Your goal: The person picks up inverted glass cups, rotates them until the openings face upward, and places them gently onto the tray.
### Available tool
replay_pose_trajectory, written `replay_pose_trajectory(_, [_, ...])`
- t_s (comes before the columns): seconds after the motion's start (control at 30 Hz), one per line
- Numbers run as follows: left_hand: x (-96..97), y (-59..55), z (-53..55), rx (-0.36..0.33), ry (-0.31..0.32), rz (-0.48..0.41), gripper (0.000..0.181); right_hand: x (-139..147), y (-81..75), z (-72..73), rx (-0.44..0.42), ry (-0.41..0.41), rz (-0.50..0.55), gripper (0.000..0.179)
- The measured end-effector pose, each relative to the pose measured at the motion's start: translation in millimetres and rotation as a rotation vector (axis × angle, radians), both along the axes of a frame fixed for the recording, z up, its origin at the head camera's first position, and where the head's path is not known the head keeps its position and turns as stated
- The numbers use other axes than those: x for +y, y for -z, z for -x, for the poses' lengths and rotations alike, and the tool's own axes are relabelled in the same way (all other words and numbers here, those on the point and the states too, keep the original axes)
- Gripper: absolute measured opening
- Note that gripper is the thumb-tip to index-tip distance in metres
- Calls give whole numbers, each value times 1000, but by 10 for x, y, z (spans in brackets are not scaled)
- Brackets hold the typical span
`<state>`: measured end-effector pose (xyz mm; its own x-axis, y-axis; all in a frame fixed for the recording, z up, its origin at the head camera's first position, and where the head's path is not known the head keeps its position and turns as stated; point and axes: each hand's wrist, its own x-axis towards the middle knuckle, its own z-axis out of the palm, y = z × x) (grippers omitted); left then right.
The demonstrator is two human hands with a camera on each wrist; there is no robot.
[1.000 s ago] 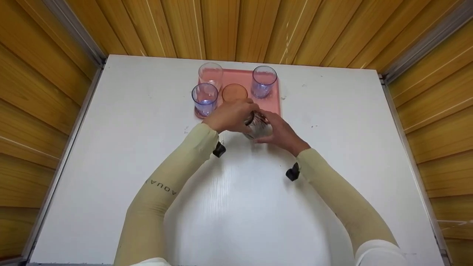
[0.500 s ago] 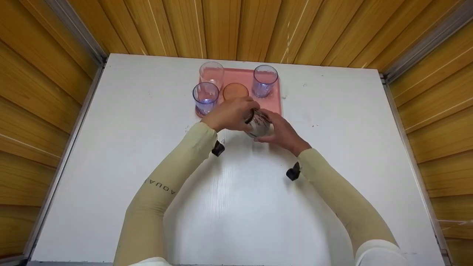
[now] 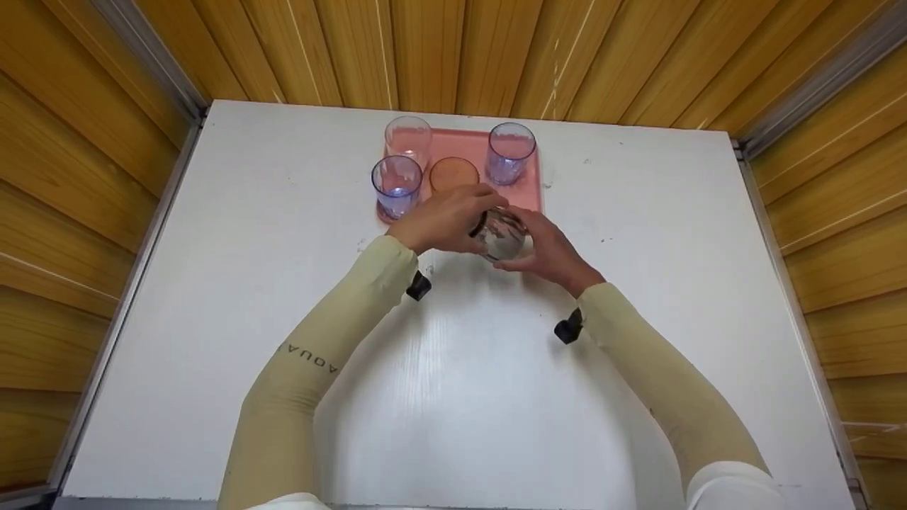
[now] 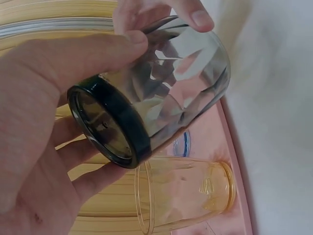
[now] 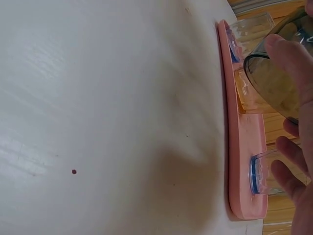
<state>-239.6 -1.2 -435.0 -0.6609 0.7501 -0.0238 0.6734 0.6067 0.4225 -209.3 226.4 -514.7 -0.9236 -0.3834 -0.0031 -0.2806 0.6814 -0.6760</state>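
A grey-tinted faceted tumbler (image 3: 504, 237) is held tilted on its side between both hands, over the near edge of a pink tray (image 3: 523, 200). My left hand (image 3: 448, 218) grips it around the thick dark base, thumb along the side in the left wrist view. At the other end, my right hand (image 3: 554, 249) holds the tumbler by its rim, and the right wrist view shows the thumb on the glass near the rim (image 5: 250, 61). Just beyond the left hand stands an amber tumbler (image 3: 454, 172) on the tray, its lower part hidden in the head view.
Two blue-tinted tumblers stand on the tray, one at front left (image 3: 397, 185) and another at back right (image 3: 511, 154). A clear tumbler (image 3: 409, 136) occupies the back left corner. The white table (image 3: 460, 397) ends at wood-look panels (image 3: 425, 57) behind and on both sides.
Both hands have shifted slightly right with the grey tumbler, the right hand most. The tumbler has turned so more of its faceted side shows. Tumblers on the tray stay put.
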Motion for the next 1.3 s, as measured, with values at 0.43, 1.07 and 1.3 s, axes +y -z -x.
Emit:
replay_pose_trajectory(0.43, [34,113,-101,132,66,1,79,63,-57,-6,-50,-37,13,89])
replay_pose_trajectory(1.07, [82,257,-111,350,188,25,77,109,-97,14,-155,-57,4,83])
replay_pose_trajectory(1.3, [66,257,-116,331,178,5,66,104,-91,31,-171,-68,37,83])
